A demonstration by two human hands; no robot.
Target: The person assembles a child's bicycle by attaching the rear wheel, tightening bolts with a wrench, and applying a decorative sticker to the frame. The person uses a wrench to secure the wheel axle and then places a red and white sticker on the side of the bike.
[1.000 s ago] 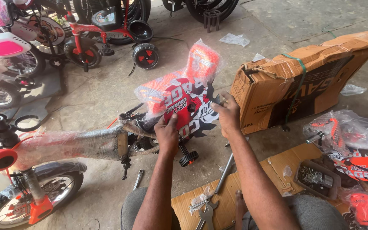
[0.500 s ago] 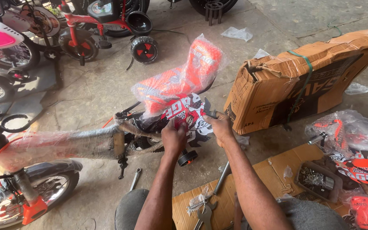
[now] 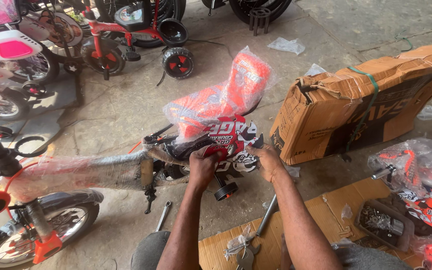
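The red, white and black printed panel [image 3: 231, 142] sits on the rear of a small bicycle frame [image 3: 91, 172], just below the plastic-wrapped orange seat [image 3: 221, 97]. Both hands clamp it. The left hand [image 3: 203, 165] is closed in a fist-like grip on the panel's lower left edge, and the right hand [image 3: 266, 161] has its grip closed on the right edge, fingers curled behind. Holding it from two sides looks meant to keep the thin, stiff sheet square against the frame.

The frame lies low across the concrete floor [image 3: 126, 107], its tube wound in clear, crinkled film. Left of the panel, the front wheel [image 3: 36, 232] carries orange fork fittings. Beneath the panel hangs a small black training wheel [image 3: 225, 191]. Near it a slim metal spanner [image 3: 162, 215] lies on the floor, and flattened cardboard [image 3: 321, 220] holds more steel tools. Right of the panel, a torn brown carton [image 3: 356, 107] is bound with a green strap. Further right lie bagged orange parts [image 3: 411, 165].
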